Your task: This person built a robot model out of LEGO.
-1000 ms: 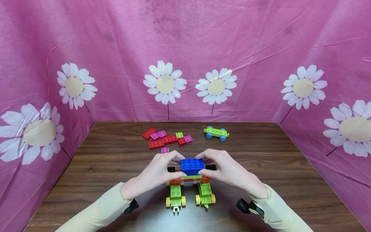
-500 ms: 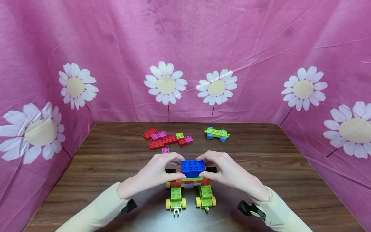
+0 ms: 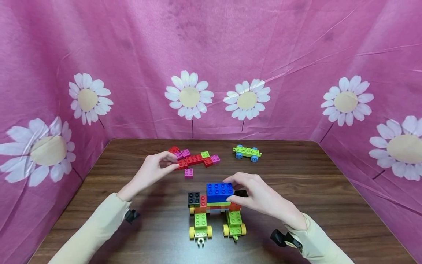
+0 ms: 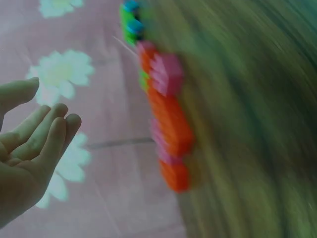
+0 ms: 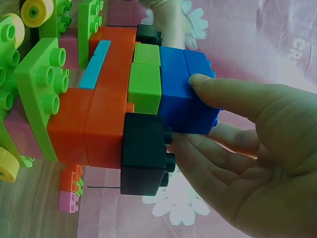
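Note:
A brick-built model stands at the near middle of the table, with blue bricks (image 3: pixel 219 192) stacked on top. My right hand (image 3: pixel 258 193) holds the blue bricks, thumb on the near side and fingers behind. In the right wrist view, green bricks (image 5: pixel 145 84) lie under the blue ones, above red bricks (image 5: pixel 108 101), and a black brick (image 5: pixel 143 153) sits beside them. Green wheeled bases (image 3: pixel 200 224) form the model's bottom. My left hand (image 3: pixel 155 169) is away from the model with nothing in its fingers, beside a red brick (image 3: pixel 182 164) in the loose group.
Several loose bricks, red (image 3: pixel 194 159), pink (image 3: pixel 188 173) and green (image 3: pixel 204 154), lie behind the model. A green wheeled base with blue wheels (image 3: pixel 247 151) stands at the back right. A pink flowered cloth (image 3: pixel 211 47) hangs around the wooden table (image 3: pixel 296 176).
My left hand has let go of the blue bricks and moved left and away toward the loose bricks, uncovering the model's left black brick. My right hand has stayed on the blue bricks.

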The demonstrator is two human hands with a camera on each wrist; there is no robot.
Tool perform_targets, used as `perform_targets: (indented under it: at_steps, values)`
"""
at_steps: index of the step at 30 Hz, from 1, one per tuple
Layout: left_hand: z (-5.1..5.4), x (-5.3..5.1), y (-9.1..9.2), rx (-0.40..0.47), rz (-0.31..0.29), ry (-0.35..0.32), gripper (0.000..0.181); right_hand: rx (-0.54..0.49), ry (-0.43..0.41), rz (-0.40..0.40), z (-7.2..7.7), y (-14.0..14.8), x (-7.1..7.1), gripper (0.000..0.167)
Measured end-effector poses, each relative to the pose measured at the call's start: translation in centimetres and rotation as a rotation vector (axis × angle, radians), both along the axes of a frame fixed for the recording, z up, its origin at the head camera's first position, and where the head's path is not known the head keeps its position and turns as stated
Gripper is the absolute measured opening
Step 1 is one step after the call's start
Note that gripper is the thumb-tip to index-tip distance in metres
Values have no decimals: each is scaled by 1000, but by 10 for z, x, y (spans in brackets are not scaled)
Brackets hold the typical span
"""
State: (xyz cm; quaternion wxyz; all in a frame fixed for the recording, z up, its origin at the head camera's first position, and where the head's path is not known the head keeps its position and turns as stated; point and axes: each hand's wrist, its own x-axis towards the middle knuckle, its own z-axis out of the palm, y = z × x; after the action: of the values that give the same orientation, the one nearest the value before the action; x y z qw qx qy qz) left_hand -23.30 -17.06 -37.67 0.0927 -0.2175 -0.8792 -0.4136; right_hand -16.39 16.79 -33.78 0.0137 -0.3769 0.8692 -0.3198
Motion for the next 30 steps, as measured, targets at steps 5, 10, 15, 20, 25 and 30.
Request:
perform_targets:
  at_steps: [5, 10, 15, 20, 25, 30]
  values:
    - [-20, -21, -14, -46, 15, -32, 23, 9, -7, -4, 0, 1, 0, 36]
    - [-34, -38, -20, -130, 30, -44, 29, 11, -13, -3, -1, 2, 0, 36]
    - [-39, -51, -18, -211, 12, -57, 33, 12, -1, -4, 0, 3, 1, 36]
    - [-43, -60, -14, -272, -10, -88, 37, 21, -6, -8, 0, 1, 1, 36]
    - [-46, -64, -9, -323, -11, -95, 40, 28, -23, -7, 1, -1, 0, 37]
    - [-50, -67, -4, -378, -7, -82, 38, 26, -8, -3, 1, -2, 0, 37]
